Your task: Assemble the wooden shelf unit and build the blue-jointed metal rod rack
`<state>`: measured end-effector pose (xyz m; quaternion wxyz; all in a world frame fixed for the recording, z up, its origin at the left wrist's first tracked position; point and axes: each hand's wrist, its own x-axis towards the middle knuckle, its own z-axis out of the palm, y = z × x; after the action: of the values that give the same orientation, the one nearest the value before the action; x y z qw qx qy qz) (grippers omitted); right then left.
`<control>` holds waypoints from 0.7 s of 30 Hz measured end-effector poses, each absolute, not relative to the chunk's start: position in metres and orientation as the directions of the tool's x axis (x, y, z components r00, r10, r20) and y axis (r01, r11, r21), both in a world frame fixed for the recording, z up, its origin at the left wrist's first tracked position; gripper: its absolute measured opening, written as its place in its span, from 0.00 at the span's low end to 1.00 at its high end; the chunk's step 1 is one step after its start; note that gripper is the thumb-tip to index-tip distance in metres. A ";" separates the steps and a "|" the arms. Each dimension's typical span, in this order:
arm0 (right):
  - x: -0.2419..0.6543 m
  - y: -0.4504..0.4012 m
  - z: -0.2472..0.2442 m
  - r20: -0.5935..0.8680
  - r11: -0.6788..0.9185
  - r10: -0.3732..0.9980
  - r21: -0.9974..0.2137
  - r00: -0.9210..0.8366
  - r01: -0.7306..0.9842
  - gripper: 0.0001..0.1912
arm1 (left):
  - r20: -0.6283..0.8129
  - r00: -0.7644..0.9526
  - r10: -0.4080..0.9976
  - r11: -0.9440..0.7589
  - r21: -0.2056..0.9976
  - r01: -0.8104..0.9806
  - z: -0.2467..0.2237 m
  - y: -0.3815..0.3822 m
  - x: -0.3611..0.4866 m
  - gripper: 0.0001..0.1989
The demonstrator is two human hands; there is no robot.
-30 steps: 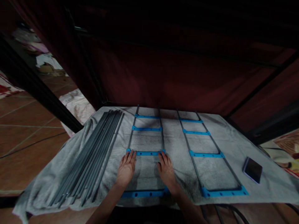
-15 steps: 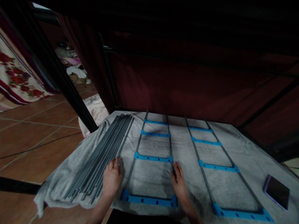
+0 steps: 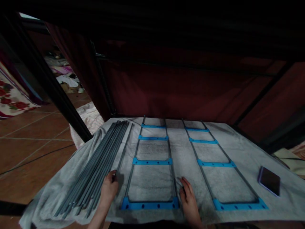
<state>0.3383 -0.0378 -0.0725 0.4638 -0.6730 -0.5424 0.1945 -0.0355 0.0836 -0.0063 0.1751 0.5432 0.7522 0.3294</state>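
My left hand (image 3: 110,187) is closed around the near part of a single grey rod (image 3: 125,148), which lies a little apart from the bundle of grey rods (image 3: 100,165) to its left. My right hand (image 3: 189,194) rests with fingers stretched out on the cloth, just right of the near ladder-like frame (image 3: 152,162). Grey rods form the sides of this frame, and several blue crosspieces with holes join them. To the right lies a second, similar frame (image 3: 216,163).
A grey cloth (image 3: 183,190) covers the surface underneath. At the right lies a phone (image 3: 269,180). Behind hangs a dark red curtain (image 3: 152,89), and a black post (image 3: 59,92) stands at the left, beside the tiled floor (image 3: 30,140).
My left hand has closed on the single rod, which now lies farther from the bundle. My right hand has moved slightly right, away from the frame's side rod. The view has shifted.
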 end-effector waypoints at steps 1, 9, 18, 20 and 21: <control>0.336 -0.038 -0.070 0.246 0.028 0.906 -0.846 0.344 0.532 0.22 | 0.068 -0.348 0.935 0.174 0.767 0.618 -0.004 0.079 -0.031 0.16; 0.300 -0.024 -0.022 0.070 0.033 0.916 -0.994 0.396 0.101 0.21 | -0.028 -0.014 1.000 0.031 0.934 0.357 0.014 0.018 0.050 0.23; 0.271 0.034 0.018 -0.407 -0.133 0.901 -0.587 0.149 -0.799 0.08 | 0.032 0.368 0.929 -0.189 0.897 0.400 0.018 0.013 0.085 0.17; 0.286 0.052 0.025 -0.417 -0.102 0.899 -0.498 0.134 -0.861 0.06 | 0.046 0.241 0.970 -0.143 0.904 0.403 0.017 0.029 0.071 0.18; 0.296 0.062 0.030 -0.400 -0.093 0.909 -0.468 0.117 -0.879 0.07 | 0.056 0.161 0.985 -0.118 0.904 0.411 0.017 0.039 0.061 0.19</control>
<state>0.2963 0.0619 0.0302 0.6730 -0.3249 -0.0235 0.6641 0.0613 0.0385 0.0170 0.3934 0.6525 0.5349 0.3651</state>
